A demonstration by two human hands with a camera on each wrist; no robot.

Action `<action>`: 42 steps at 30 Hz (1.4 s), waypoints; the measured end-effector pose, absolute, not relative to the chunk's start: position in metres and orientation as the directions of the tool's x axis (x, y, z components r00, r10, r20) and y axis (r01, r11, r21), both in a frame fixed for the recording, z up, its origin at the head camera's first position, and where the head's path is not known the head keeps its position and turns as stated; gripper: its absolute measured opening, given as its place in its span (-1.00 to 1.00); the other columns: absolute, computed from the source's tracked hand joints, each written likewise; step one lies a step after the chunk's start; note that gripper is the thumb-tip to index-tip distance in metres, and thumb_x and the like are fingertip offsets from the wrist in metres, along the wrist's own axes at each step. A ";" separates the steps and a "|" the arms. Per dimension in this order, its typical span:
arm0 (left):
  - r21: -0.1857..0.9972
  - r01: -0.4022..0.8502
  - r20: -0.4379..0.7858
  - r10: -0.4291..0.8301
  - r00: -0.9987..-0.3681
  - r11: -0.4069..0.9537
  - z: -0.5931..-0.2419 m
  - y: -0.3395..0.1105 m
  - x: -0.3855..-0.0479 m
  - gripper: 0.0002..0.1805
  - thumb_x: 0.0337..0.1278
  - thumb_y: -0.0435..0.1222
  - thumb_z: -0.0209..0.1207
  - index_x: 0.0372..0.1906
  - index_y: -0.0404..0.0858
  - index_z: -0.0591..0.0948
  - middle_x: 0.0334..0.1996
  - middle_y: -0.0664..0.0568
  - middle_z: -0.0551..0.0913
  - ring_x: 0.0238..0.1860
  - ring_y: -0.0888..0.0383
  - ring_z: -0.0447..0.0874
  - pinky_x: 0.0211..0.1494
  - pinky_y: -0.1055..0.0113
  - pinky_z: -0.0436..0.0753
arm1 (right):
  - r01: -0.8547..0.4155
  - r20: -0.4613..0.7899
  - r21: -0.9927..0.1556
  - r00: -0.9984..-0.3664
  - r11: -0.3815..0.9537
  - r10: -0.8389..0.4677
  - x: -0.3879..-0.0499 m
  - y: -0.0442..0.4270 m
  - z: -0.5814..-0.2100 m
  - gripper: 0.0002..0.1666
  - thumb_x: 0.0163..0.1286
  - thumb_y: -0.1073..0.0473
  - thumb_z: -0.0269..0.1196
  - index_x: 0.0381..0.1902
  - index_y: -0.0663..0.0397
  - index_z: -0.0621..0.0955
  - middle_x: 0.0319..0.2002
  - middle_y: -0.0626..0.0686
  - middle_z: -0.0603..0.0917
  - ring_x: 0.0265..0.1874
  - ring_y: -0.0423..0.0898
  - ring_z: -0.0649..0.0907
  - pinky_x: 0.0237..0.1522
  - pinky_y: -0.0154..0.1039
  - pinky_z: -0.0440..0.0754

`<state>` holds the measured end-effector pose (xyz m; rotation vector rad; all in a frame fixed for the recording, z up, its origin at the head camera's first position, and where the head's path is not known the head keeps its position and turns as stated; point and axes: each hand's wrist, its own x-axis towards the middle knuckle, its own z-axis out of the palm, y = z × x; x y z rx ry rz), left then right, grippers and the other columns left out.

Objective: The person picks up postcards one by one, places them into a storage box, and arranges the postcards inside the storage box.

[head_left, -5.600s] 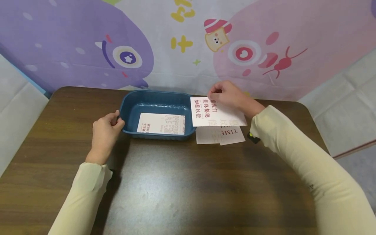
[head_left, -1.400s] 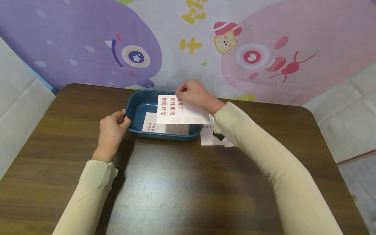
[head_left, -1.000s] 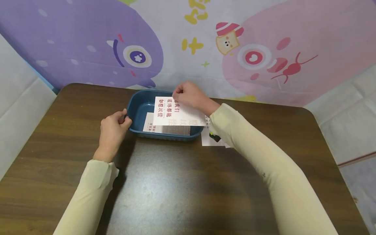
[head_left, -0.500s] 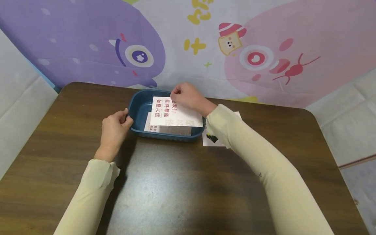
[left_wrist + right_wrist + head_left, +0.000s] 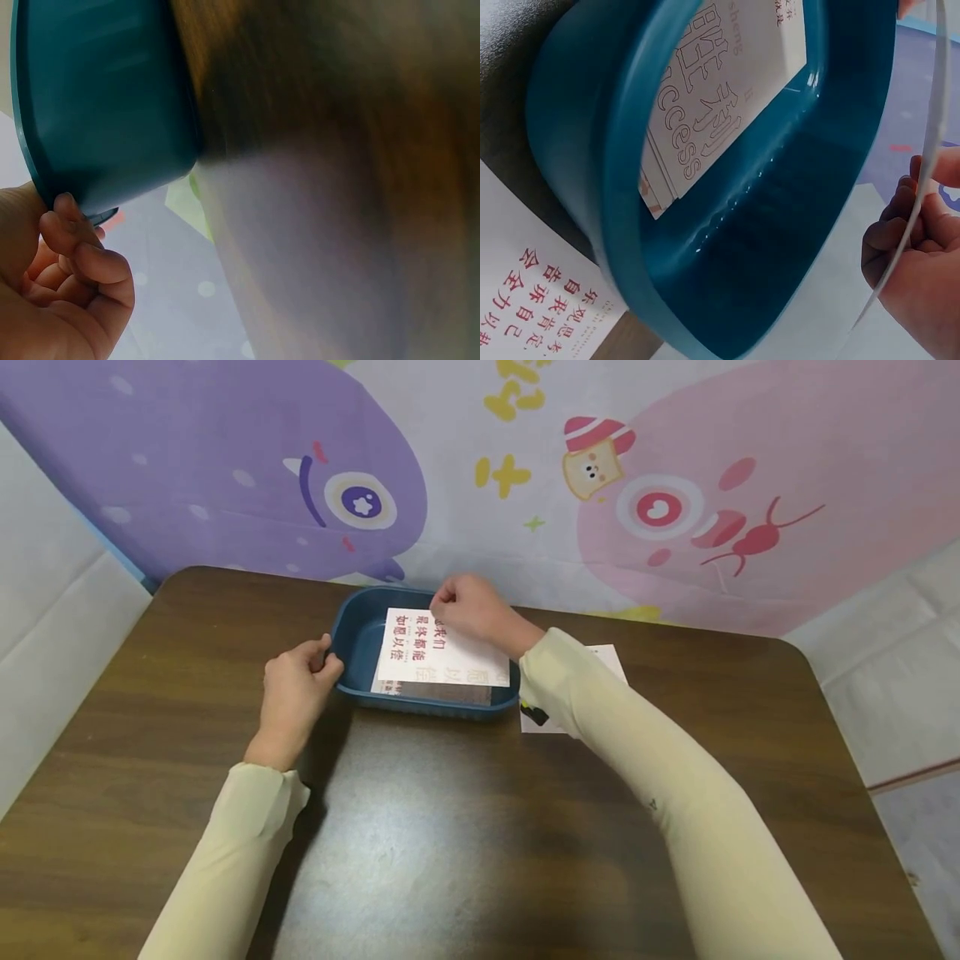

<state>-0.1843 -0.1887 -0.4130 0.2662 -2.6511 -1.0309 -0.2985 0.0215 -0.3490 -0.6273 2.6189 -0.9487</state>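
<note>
A dark teal plastic basin stands at the back of the table. My left hand pinches its left rim between thumb and fingers, and the left wrist view shows that hand on the rim's edge. Above the basin, my right hand pinches the top edge of a white card with red Chinese characters. In the right wrist view the held card is seen nearly edge-on, over the basin. Inside the basin lie several printed cards in a loose stack, partly hidden in the head view by the held card.
More white printed cards lie on the table right of the basin, partly under my right sleeve. The brown wooden table stretches in front. A cartoon-printed cloth hangs right behind the table.
My right hand has carried the card leftward from over the table cards to over the basin, then slightly lower. My left hand has kept its hold on the rim. The view has shifted a little.
</note>
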 end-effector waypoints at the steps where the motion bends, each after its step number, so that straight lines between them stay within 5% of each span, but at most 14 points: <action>1: 0.682 -0.068 0.195 -0.271 -0.943 0.728 -0.413 -0.189 -0.184 -0.76 0.13 -0.35 0.03 -0.29 -0.43 0.63 -0.67 -0.03 0.37 -0.54 0.03 0.35 -0.48 0.28 0.26 | -0.304 -0.114 -0.658 -0.864 0.689 -0.490 -0.299 0.021 -0.350 -0.73 0.33 0.15 0.06 -0.22 0.13 0.66 -0.15 0.05 0.67 -0.30 -0.16 0.56 -0.23 -0.35 0.46; 8: 0.687 -0.072 0.190 -0.275 -0.943 0.723 -0.413 -0.189 -0.184 -0.79 0.14 -0.35 0.03 -0.39 -0.41 0.61 -0.67 -0.03 0.37 -0.53 0.03 0.35 -0.47 0.27 0.26 | -0.298 -0.123 -0.659 -0.863 0.691 -0.490 -0.299 0.019 -0.354 -0.72 0.35 0.14 0.05 -0.25 0.14 0.66 -0.18 0.06 0.68 -0.40 -0.16 0.53 -0.28 -0.37 0.43; 28: 0.698 -0.097 0.158 -0.285 -0.945 0.709 -0.411 -0.188 -0.184 -0.68 0.16 -0.34 0.04 -0.08 -0.44 0.62 -0.54 -0.14 0.51 -0.46 0.01 0.40 -0.46 0.29 0.29 | -0.306 -0.120 -0.659 -0.859 0.687 -0.498 -0.301 0.003 -0.372 -0.72 0.36 0.16 0.05 -0.19 0.19 0.64 -0.16 0.08 0.67 -0.35 -0.15 0.54 -0.21 -0.34 0.46; 42: 0.694 -0.084 0.179 -0.284 -0.942 0.715 -0.413 -0.189 -0.185 -0.70 0.14 -0.34 0.03 -0.13 -0.44 0.64 -0.60 -0.13 0.48 -0.47 0.00 0.41 -0.45 0.28 0.30 | -0.268 -0.172 -0.652 -0.859 0.709 -0.482 -0.298 -0.003 -0.387 -0.73 0.38 0.13 0.04 -0.17 0.15 0.61 -0.24 0.04 0.63 -0.33 -0.15 0.52 -0.20 -0.32 0.45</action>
